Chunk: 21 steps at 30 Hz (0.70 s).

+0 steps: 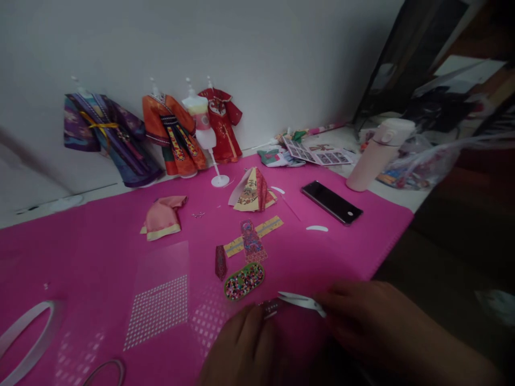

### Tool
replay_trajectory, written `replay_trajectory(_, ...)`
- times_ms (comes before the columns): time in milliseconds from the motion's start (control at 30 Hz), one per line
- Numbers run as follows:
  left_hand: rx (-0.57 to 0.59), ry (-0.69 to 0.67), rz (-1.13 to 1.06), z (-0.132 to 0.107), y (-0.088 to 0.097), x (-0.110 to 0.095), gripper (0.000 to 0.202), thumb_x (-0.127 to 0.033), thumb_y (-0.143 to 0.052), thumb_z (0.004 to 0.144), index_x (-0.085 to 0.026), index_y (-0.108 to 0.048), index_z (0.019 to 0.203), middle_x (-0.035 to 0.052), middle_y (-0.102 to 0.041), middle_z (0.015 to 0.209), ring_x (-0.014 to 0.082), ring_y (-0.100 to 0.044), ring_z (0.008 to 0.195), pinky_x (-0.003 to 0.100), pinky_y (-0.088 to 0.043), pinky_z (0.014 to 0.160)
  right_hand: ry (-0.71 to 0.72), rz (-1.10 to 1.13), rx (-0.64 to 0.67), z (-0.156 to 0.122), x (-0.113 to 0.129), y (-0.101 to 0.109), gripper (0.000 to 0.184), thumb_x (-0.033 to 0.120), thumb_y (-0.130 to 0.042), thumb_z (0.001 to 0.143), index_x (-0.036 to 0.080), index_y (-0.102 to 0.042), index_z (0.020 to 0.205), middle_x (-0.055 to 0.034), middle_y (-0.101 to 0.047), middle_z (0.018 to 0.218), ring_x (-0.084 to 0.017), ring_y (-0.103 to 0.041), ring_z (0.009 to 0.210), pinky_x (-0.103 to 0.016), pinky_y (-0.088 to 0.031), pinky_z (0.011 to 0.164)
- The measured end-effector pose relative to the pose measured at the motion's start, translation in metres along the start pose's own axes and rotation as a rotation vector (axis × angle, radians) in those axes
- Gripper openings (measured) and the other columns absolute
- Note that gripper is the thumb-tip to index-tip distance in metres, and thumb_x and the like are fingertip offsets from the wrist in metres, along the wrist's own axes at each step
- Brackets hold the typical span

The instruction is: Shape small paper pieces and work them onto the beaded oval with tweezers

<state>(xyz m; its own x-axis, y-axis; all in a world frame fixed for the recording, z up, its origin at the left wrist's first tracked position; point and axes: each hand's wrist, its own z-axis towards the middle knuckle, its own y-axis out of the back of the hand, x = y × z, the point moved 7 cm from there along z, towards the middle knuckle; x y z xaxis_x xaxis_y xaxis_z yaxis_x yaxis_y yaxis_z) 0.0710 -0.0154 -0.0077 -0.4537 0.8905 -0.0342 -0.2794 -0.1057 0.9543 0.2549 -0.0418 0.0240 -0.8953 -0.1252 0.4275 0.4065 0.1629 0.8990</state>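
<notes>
Low in the view, my left hand [241, 348] is curled with its fingers pinching the end of a white strip [301, 301]. My right hand [362, 316] lies to the right of it, fingers closed near the strip's other end, blurred by motion. Both hover over the pink mat [100, 252]. Just above them lie an oval beaded piece [243, 281], a small dark red paper piece [220, 261] and a patterned paper cutout on a yellow strip [252, 242].
Miniature robes hang on stands by the wall: purple [104, 136], orange [173, 134], red [221, 123]. A white mannequin stand [207, 139], a pink garment [163, 217], folded paper [252, 191], a phone [331, 201], a pink bottle [378, 153], dotted clear sheets [161, 305].
</notes>
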Motion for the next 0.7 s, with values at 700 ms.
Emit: replay_trajectory(700,-0.061,0.014,-0.016,0.004,0.007,-0.007,0.035,-0.015,-0.039,0.096,-0.01,-0.058,0.126,0.013,-0.071,0.119,0.0234,-0.069,0.104,0.033,-0.06,0.087,0.07,-0.034,-0.04,-0.001,0.005,0.003,0.024,0.01,-0.059,0.084,0.028,-0.07,0.095,0.0011,-0.073,0.089,-0.014,-0.067,0.067,-0.023,-0.048,0.056)
